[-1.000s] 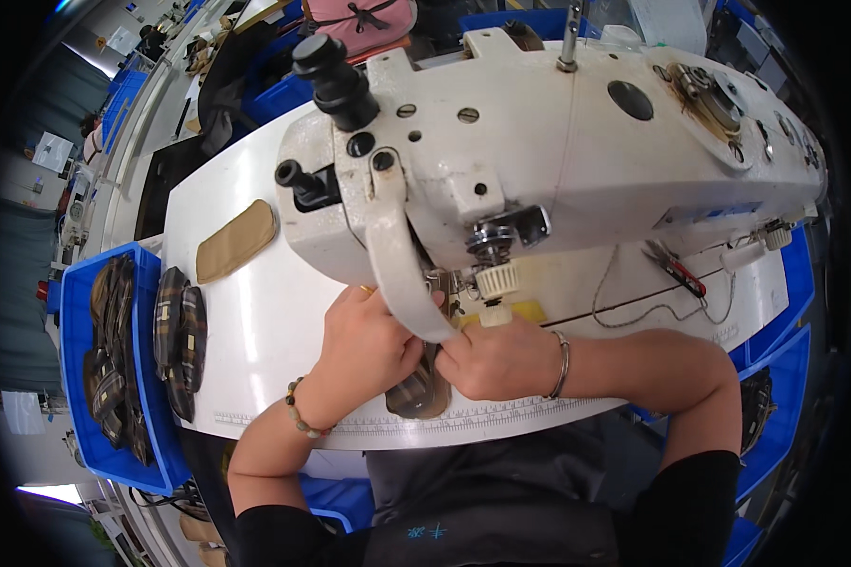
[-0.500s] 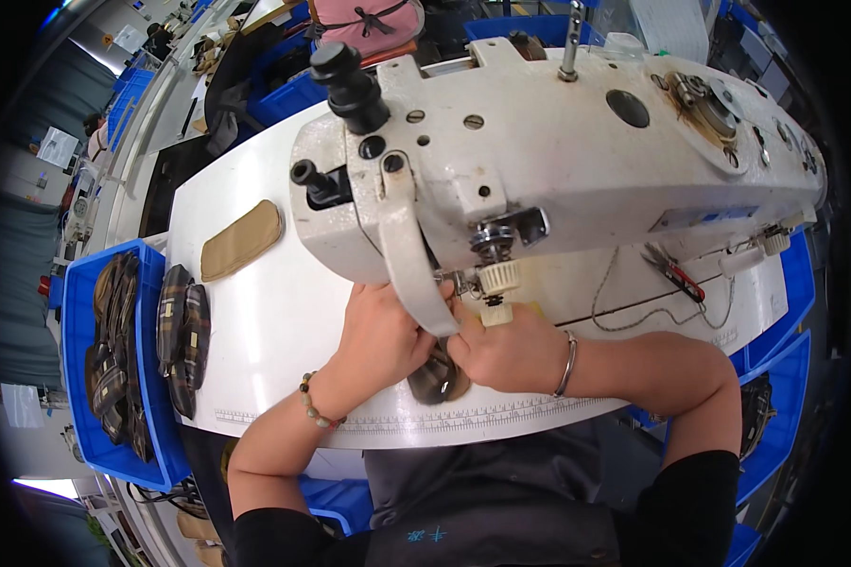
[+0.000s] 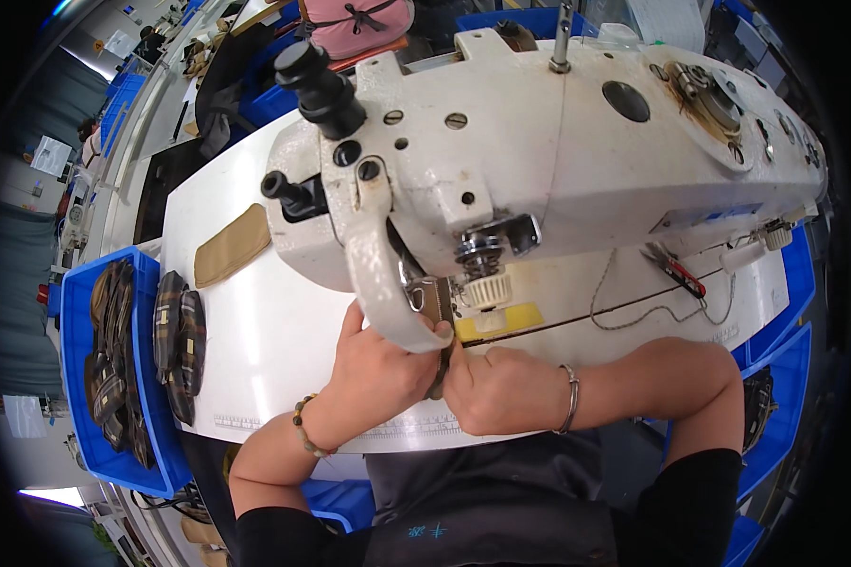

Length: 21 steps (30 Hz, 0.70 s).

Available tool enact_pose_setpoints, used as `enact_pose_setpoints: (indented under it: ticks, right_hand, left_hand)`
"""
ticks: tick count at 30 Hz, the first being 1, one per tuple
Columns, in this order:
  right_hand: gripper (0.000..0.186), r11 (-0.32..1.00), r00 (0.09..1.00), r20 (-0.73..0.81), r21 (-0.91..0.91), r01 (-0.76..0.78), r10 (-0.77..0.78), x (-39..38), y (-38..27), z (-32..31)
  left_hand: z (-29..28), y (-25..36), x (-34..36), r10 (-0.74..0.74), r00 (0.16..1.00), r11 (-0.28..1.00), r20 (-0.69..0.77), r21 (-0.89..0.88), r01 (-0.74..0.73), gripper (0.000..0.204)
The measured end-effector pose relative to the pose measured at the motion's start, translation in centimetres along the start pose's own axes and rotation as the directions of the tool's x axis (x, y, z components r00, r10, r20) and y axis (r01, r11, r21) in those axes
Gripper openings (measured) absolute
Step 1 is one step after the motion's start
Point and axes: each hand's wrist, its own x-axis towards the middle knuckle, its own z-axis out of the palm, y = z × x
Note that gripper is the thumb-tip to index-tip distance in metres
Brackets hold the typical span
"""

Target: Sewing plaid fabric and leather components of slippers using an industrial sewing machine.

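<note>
A small brown and dark fabric piece lies below the head of a white sewing machine. My left hand is closed at its left side, fingers bent and pressed on the cloth. At the other side my right hand pinches its edge between thumb and fingers. Both hands meet just under the machine's curved white lever, which hides some of the fingertips. Most of the fabric is covered by my hands; a dark end shows between them.
On the white table are a tan fabric piece and dark plaid pieces. A blue bin at left holds more plaid pieces. Red-handled snips and a looped cord lie right, with a yellow strip beneath the machine.
Both hands have come nearer to me, the right one most clearly. The fabric's front end, visible earlier, is now mostly covered, while its far part shows under the machine. My view has shifted slightly.
</note>
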Motion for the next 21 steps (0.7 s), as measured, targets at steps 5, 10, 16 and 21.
enact_pose_setpoints:
  ticks: [5,10,16,21]
  right_hand:
    - [0.030,1.000,1.000,-0.013,0.011,-0.024,0.025,0.0,-0.4,0.1]
    - [0.030,0.998,1.000,-0.004,0.065,-0.021,0.022,0.1,-0.3,0.1]
    - [0.020,0.998,0.999,-0.001,-0.040,-0.049,0.049,0.1,1.0,0.4]
    - [0.010,0.988,0.988,-0.015,0.010,-0.153,0.153,0.6,2.2,0.5]
  left_hand:
    - [0.3,0.0,0.0,-0.059,0.998,0.994,0.006,-0.090,0.059,0.021]
    - [0.4,-0.1,0.1,-0.029,0.999,0.993,-0.017,-0.116,0.027,0.019]
    - [0.5,-1.3,1.4,-0.042,0.999,0.990,-0.006,-0.137,0.041,0.025]
    - [1.8,-2.9,1.7,-0.053,0.998,0.988,-0.044,-0.146,0.046,0.018]
